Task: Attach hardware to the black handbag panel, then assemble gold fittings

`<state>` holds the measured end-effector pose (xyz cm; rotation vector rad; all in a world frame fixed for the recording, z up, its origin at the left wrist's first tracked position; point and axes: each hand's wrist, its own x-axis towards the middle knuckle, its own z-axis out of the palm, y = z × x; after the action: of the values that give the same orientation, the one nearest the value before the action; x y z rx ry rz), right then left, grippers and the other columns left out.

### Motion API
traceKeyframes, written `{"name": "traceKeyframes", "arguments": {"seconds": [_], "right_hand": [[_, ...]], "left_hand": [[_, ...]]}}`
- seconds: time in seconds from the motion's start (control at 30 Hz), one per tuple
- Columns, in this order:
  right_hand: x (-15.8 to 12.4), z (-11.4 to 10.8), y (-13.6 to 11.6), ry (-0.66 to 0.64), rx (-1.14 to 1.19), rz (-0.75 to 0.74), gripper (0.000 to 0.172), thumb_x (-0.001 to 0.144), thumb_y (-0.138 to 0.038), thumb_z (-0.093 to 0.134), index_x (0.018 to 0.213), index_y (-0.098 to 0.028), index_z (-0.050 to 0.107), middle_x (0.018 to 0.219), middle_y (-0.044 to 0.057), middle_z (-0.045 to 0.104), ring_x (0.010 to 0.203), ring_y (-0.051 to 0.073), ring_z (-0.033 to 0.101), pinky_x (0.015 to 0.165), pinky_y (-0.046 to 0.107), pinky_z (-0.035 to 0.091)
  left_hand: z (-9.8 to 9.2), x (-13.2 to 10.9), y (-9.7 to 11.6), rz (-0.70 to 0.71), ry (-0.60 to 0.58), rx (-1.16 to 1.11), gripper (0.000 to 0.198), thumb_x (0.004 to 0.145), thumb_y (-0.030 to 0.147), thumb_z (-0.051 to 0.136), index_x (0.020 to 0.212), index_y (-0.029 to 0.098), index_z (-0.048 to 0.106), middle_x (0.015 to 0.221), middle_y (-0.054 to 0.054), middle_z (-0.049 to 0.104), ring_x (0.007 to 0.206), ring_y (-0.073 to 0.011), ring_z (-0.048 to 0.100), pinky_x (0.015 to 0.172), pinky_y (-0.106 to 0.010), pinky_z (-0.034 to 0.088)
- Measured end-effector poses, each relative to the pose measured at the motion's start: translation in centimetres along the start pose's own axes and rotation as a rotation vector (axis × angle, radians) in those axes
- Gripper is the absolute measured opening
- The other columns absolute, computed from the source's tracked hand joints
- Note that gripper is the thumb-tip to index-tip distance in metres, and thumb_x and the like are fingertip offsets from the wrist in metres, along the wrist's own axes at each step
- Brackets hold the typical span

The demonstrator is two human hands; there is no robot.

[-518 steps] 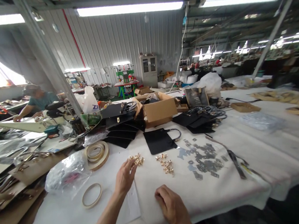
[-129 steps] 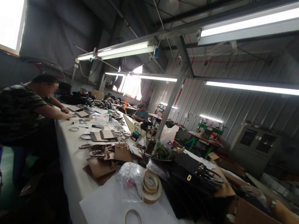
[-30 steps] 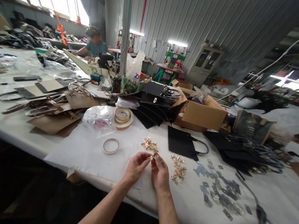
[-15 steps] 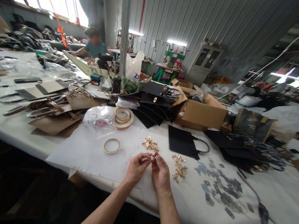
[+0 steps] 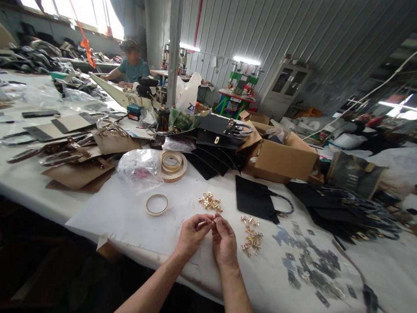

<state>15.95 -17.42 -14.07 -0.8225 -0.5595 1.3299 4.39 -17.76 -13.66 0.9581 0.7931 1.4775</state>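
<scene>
Fingertip to fingertip, my left hand (image 5: 191, 233) and my right hand (image 5: 224, 241) meet over the white table (image 5: 170, 246), both pinched on one small gold metal fitting that the fingers mostly hide. Just beyond them lies a heap of gold fittings (image 5: 210, 202). A second scatter of gold fittings (image 5: 252, 241), with short prongs, sits to the right of my right hand. Farther right, many flat grey metal plates (image 5: 314, 262) are spread on the cloth. A black bag panel with a handle (image 5: 254, 198) rests behind the second scatter.
A roll of tape (image 5: 156, 212) lies left of my hands, with stacked tape rolls (image 5: 172, 171) and a clear plastic bag (image 5: 139, 167) behind. Brown bag pieces (image 5: 82, 169) are at left. Cardboard box (image 5: 285, 159) and black bags (image 5: 339, 213) stand right. A person (image 5: 132, 65) sits far back.
Both hands stay together in nearly the same place. The fingertips have shifted slightly, so less of the gold fitting shows between them. The view has moved a little.
</scene>
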Motion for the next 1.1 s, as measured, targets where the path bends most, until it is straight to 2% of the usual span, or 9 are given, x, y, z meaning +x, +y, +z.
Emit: {"name": "traceKeyframes", "arguments": {"seconds": [0.3,0.6,0.9,1.0,1.1], "right_hand": [[-0.1,0.2,0.0,-0.019,-0.021,0.014,0.019,0.072,-0.031,0.09,0.089,-0.026,0.08,0.104,0.001,0.077,0.1,0.018,0.069,0.093,0.032,0.055],[-0.2,0.1,0.4,-0.041,-0.113,-0.035,0.021,0.077,-0.036,0.086,0.094,-0.028,0.078,0.106,0.001,0.077,0.103,0.021,0.068,0.097,0.036,0.053],[-0.3,0.6,-1.0,-0.096,-0.013,0.092,0.03,0.075,-0.033,0.088,0.102,-0.027,0.076,0.104,0.001,0.076,0.1,0.019,0.069,0.093,0.033,0.055],[-0.2,0.6,-1.2,-0.07,0.023,0.105,0.027,0.075,-0.035,0.087,0.098,-0.026,0.077,0.103,0.001,0.075,0.098,0.019,0.069,0.089,0.031,0.056],[-0.2,0.5,-1.0,0.011,0.024,0.045,0.026,0.075,-0.039,0.087,0.095,-0.026,0.077,0.101,0.001,0.075,0.094,0.018,0.069,0.085,0.03,0.057]], "left_hand": [[0.2,0.0,0.7,-0.004,-0.009,-0.032,0.021,0.079,0.03,0.085,0.087,0.016,0.072,0.107,-0.011,0.078,0.105,-0.0246,0.073,0.101,-0.039,0.056],[-0.2,0.1,0.2,0.021,0.038,-0.033,0.02,0.078,0.03,0.086,0.086,0.017,0.072,0.105,-0.009,0.077,0.105,-0.0238,0.072,0.101,-0.04,0.057],[0.0,0.1,0.7,0.015,-0.005,-0.028,0.023,0.077,0.032,0.086,0.084,0.017,0.071,0.104,-0.009,0.077,0.105,-0.0249,0.072,0.099,-0.039,0.057],[0.0,0.3,0.4,0.004,-0.004,0.009,0.024,0.078,0.034,0.085,0.089,0.017,0.072,0.105,-0.01,0.078,0.105,-0.0247,0.073,0.1,-0.04,0.056],[0.0,0.3,0.4,-0.016,-0.002,0.051,0.027,0.083,0.036,0.082,0.1,0.017,0.072,0.107,-0.009,0.078,0.104,-0.0237,0.073,0.101,-0.039,0.056]]}}
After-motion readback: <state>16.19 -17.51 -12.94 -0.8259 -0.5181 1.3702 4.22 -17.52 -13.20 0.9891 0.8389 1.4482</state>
